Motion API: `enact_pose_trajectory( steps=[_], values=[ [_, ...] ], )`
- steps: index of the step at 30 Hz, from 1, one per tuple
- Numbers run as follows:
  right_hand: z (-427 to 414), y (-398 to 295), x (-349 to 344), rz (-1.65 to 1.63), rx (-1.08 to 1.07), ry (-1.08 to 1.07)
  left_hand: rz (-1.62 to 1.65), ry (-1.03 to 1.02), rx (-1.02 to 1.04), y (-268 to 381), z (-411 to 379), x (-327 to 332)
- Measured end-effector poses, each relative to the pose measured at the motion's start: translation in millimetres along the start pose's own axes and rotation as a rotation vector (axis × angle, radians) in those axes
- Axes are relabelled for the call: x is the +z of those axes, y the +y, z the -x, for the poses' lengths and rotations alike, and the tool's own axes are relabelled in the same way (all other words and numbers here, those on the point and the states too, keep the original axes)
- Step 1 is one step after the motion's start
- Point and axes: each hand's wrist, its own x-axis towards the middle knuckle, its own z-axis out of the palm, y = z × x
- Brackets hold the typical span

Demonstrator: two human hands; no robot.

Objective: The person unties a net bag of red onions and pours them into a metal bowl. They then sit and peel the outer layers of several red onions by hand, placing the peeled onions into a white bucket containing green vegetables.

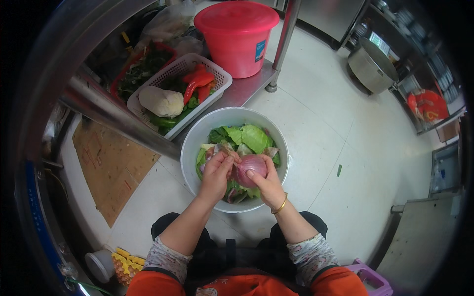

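My right hand [268, 181] holds a red onion [250, 171], with the thumb lying across its purple side. The fingertips of my left hand [216, 172] pinch papery skin [236, 158] at the onion's left end. Both hands are above a round metal pot [187, 162] on the floor between my knees. Inside the pot lie green leaves [255, 137] and scraps of onion skin [271, 151]. Part of the pot's contents is hidden under my hands.
A white plastic basket [226, 78] with red peppers [200, 82] and a pale vegetable [162, 101] stands on a low metal shelf [255, 83] beside a lidded pink bucket [237, 40]. Cardboard [111, 166] lies at left. A steel pot [370, 68] and a purple stool [370, 275] are at right.
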Motion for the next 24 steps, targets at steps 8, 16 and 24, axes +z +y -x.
enact_pose_trajectory(
  steps=[8, 16, 24],
  values=[
    [5, -9, -5, -0.559, 0.340, -0.145, 0.921, -0.251, -0.287, -4, -4, -15],
    [12, -12, -9, -0.516, 0.223, -0.153, -1.347, 0.102, 0.686, 0, -3, -20],
    [19, -1, 6, -0.280, -0.043, -0.036, -0.638, -0.057, 0.411, 14, 22, -3]
  ],
)
